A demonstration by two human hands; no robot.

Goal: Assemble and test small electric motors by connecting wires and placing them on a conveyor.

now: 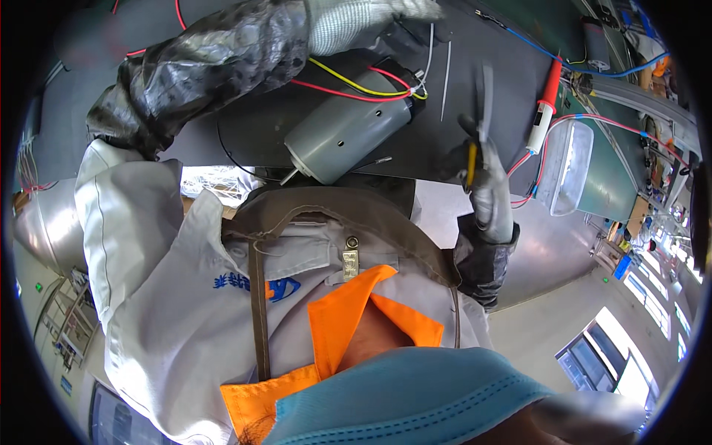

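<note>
Two gloved hands at work around one dark surface [259, 137]. In the right hand [489, 196], fingers wrapped around a tool [472, 163] with yellow on its handle, blurred, pale tip toward the far edge. At the far edge, the left hand [378, 22], right beside the end of a white tie [430, 52]; cannot tell if pinching it or not. Down from there, the tie around a red wire [334, 91] and a yellow wire [337, 76], by the far end of a gray motor [348, 130]. Motor on its side, tilted, at the middle of the near edge, thin rod pointing over that edge. Right of the motor, a thin white strip [446, 81], lying alone. Toward the right edge, a red and white probe [549, 93]; past that, a pale tray [571, 167].
</note>
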